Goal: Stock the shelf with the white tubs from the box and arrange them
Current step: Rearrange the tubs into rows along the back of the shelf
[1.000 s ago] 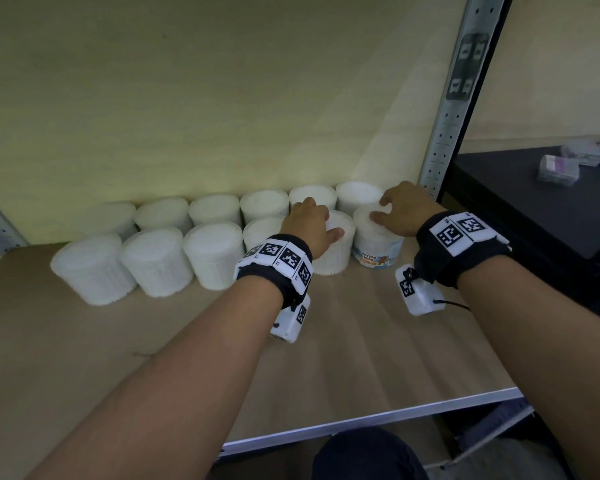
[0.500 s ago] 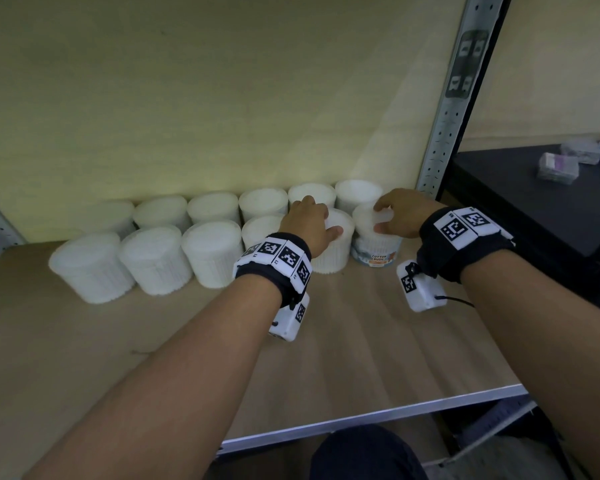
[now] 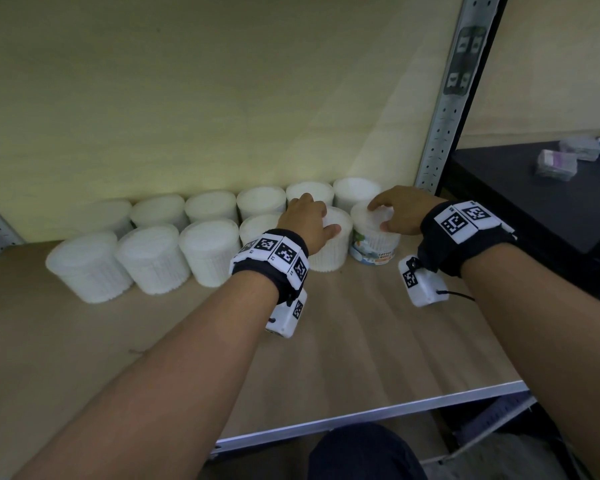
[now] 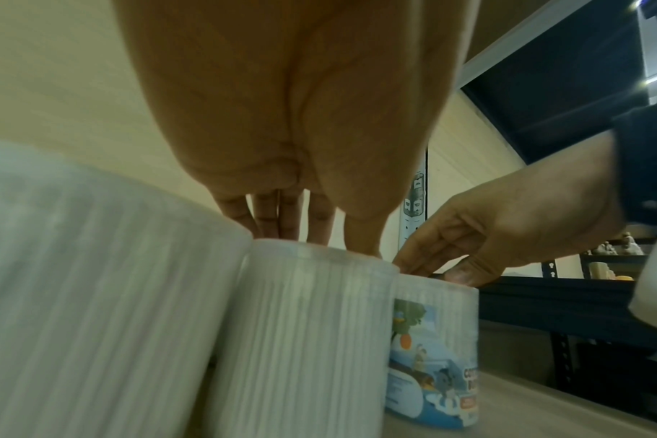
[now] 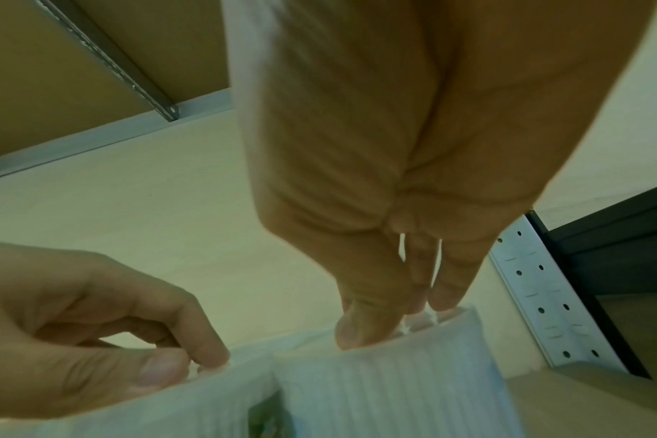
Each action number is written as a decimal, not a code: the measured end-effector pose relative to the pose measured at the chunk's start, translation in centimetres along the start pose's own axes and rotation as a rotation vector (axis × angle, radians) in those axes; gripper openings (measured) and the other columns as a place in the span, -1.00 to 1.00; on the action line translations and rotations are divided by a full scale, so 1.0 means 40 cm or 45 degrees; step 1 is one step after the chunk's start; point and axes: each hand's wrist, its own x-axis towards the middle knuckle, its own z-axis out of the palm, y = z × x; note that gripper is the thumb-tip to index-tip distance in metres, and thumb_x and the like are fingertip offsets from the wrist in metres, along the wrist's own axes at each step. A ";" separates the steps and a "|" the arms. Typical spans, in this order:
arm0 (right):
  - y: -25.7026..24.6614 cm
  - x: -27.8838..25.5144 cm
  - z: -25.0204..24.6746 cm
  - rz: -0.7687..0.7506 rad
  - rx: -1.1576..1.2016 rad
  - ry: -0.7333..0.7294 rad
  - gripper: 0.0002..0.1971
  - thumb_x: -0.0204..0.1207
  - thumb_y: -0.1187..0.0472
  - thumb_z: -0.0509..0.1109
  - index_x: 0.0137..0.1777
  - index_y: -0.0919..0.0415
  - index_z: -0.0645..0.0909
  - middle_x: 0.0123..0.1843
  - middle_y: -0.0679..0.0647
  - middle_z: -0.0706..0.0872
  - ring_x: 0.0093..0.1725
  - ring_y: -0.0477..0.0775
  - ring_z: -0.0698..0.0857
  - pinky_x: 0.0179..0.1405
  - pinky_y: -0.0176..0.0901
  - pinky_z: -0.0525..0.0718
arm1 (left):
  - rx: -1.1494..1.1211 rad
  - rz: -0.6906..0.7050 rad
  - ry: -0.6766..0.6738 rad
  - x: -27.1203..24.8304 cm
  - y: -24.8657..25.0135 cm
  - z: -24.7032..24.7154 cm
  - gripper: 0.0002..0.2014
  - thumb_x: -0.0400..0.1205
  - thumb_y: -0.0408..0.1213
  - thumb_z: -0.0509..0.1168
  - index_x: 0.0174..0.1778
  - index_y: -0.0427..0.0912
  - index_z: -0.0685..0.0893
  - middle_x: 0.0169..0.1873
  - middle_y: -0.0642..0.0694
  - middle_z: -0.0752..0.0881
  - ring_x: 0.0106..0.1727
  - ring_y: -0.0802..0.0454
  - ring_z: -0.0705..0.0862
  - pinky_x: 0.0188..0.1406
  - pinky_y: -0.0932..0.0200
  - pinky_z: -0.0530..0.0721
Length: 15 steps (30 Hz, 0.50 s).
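Note:
Two rows of white tubs (image 3: 149, 258) stand at the back of the wooden shelf (image 3: 361, 341). My left hand (image 3: 312, 216) lies over the top of a plain front-row tub (image 3: 329, 252), fingers and thumb curled round its lid; the left wrist view shows this tub (image 4: 304, 326) under the fingertips. My right hand (image 3: 383, 214) grips the lid of the rightmost front tub (image 3: 374, 249), which carries a blue picture label (image 4: 432, 355). In the right wrist view my thumb and fingers (image 5: 357, 326) pinch that tub's rim (image 5: 387, 385). The two tubs touch side by side.
A perforated metal upright (image 3: 440, 133) stands just right of the tubs. Beyond it is a dark table (image 3: 534, 216) with small packets (image 3: 555, 164). Bare board runs from the tubs to the shelf's metal front edge (image 3: 361, 417). No box is in view.
My right hand went from lying flat on the labelled tub's lid to gripping it with thumb and fingers. The left hand has barely moved.

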 end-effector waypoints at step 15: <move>0.002 -0.008 0.002 -0.009 0.005 0.003 -0.51 0.60 0.19 0.33 0.54 0.05 0.44 0.59 0.09 0.38 0.53 0.15 0.42 0.47 -0.10 0.39 | 0.005 0.096 -0.267 -0.004 0.010 -0.053 -0.54 0.68 -0.46 0.15 0.52 -0.15 0.41 0.53 -0.13 0.40 0.50 -0.11 0.43 0.38 0.14 0.43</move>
